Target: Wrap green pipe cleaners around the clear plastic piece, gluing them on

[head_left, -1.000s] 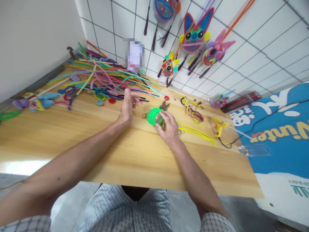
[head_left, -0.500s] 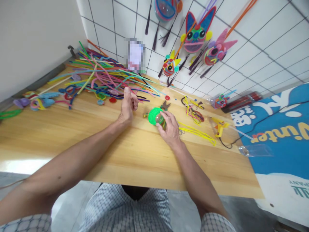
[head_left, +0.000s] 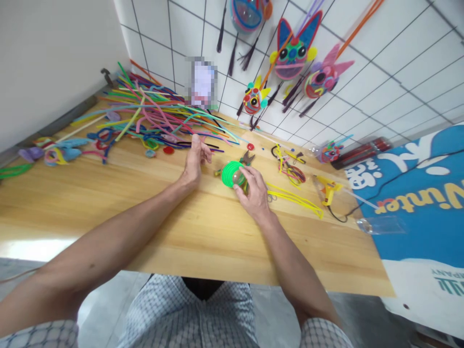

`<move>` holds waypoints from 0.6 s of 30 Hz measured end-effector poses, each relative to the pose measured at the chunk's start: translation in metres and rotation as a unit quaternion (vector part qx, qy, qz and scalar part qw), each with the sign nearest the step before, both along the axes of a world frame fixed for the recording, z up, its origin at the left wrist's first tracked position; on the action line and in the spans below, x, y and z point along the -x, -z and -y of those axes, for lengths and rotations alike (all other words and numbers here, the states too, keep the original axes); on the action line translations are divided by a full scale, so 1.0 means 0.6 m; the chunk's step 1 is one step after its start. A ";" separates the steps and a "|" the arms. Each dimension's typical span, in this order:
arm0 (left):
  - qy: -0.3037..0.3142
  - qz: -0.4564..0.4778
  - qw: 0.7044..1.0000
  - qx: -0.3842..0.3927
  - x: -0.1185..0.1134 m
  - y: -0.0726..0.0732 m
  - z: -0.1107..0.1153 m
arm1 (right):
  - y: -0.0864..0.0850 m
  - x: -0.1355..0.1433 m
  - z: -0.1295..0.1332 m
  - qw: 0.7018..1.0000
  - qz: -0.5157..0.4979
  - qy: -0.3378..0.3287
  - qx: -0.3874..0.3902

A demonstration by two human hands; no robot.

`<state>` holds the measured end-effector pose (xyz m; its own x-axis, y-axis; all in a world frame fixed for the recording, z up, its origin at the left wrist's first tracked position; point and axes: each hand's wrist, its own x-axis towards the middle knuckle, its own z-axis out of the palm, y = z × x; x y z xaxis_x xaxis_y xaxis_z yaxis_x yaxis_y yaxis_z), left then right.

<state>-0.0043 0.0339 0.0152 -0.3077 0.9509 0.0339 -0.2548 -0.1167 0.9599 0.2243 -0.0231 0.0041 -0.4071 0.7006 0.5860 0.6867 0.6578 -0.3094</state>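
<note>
My right hand (head_left: 254, 193) is closed on the edge of a clear plastic ball (head_left: 237, 178), thumb on the near side and fingers over the top. Bright green pipe cleaner (head_left: 228, 174) is coiled in rings over the ball's left part. To the left, my left hand (head_left: 196, 159) is raised off the ball with the thumb up and the fingers loosely bent, apart from the thumb; nothing shows in it. Pliers (head_left: 248, 157) lie just behind the ball, their handles partly hidden by it. Yellow pipe cleaners (head_left: 297, 199) and scissor handles (head_left: 271, 196) are right of my right hand.
A heap of coloured pipe cleaners (head_left: 155, 108) covers the back left of the wooden table (head_left: 217, 241). A yellow glue gun (head_left: 329, 191) with its cord lies at right, near a clear plastic bag (head_left: 382, 224). Decorated masks (head_left: 295, 53) hang on the white grid wall.
My left hand has moved slightly right and down, and its fingers have loosened a little. My right hand and the green-coiled ball stay in place.
</note>
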 end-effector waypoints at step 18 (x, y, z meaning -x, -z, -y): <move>0.063 -0.014 0.997 0.041 0.014 0.011 -0.022 | -0.001 0.000 0.001 1.000 -0.008 -0.007 -0.001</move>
<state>-0.0125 0.0473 0.0084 -0.1857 0.9819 -0.0382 -0.2361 -0.0068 0.9717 0.2244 -0.0237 0.0045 -0.4073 0.6935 0.5942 0.6728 0.6679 -0.3183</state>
